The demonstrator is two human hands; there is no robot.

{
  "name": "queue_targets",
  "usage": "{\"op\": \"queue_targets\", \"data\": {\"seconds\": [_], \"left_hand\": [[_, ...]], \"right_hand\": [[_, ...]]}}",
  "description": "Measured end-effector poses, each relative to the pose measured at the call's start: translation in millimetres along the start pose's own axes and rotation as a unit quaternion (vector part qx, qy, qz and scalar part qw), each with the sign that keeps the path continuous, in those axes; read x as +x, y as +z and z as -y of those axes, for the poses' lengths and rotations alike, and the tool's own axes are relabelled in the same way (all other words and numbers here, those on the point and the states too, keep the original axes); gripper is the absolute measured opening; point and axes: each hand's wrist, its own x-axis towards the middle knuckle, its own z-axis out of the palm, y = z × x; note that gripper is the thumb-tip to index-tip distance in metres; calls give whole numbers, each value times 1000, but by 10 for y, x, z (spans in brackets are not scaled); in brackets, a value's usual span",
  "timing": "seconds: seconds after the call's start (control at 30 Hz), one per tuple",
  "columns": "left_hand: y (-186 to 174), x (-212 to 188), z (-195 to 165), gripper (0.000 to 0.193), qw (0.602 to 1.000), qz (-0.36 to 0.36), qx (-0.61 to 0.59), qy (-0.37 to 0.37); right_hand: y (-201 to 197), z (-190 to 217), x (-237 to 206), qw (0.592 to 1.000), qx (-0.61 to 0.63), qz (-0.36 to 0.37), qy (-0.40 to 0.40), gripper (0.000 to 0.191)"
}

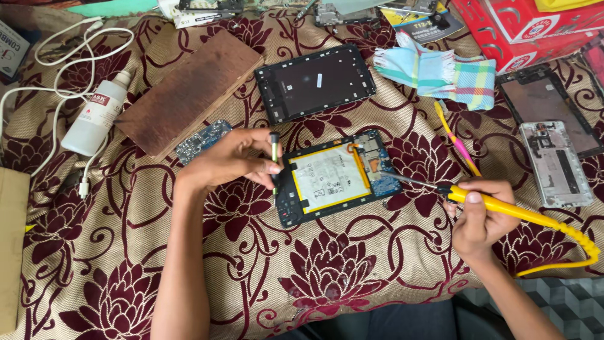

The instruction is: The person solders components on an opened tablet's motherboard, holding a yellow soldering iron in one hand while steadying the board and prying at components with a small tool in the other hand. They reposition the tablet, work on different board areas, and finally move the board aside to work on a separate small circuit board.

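An opened tablet (333, 176) with a white battery and a blue circuit board lies on the maroon floral cloth (314, 277). My left hand (233, 160) grips a thin green-handled tool (275, 157) upright at the tablet's left edge. My right hand (481, 211) holds a yellow soldering iron (503, 208), its metal tip (402, 179) touching the circuit board at the tablet's right end. Its coiled yellow cord (582, 242) trails to the right.
A black tablet frame (314, 82) lies behind, a wooden block (189, 91) and a small circuit board (202, 140) to the left. A white bottle (94, 116), white cables (63, 50), checked cloth (440, 72), red box (528, 25) and phone parts (557, 164) surround.
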Motion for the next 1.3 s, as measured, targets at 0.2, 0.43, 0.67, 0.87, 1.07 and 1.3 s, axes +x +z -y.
{"op": "queue_targets", "data": {"seconds": [0.2,0.43,0.67,0.87,1.07,1.3], "left_hand": [[-4,74,62,17,996,-38,-43,61],[-7,93,73,17,983,-71,-40,167],[121,216,89,12,978,-104,-66,166],[201,271,88,12,984,-60,-53,161],[239,222,43,23,980,-30,-35,195],[295,235,-4,31,979,-49,0,199]], "right_hand": [[-10,6,-24,1000,23,-2,17,15],[217,103,-6,992,107,0,63,15],[908,-39,64,992,66,106,-6,21],[1120,-82,94,991,69,113,-1,27],[1171,-68,87,988,53,138,-36,25],[1157,-29,51,980,59,177,-68,23]]}}
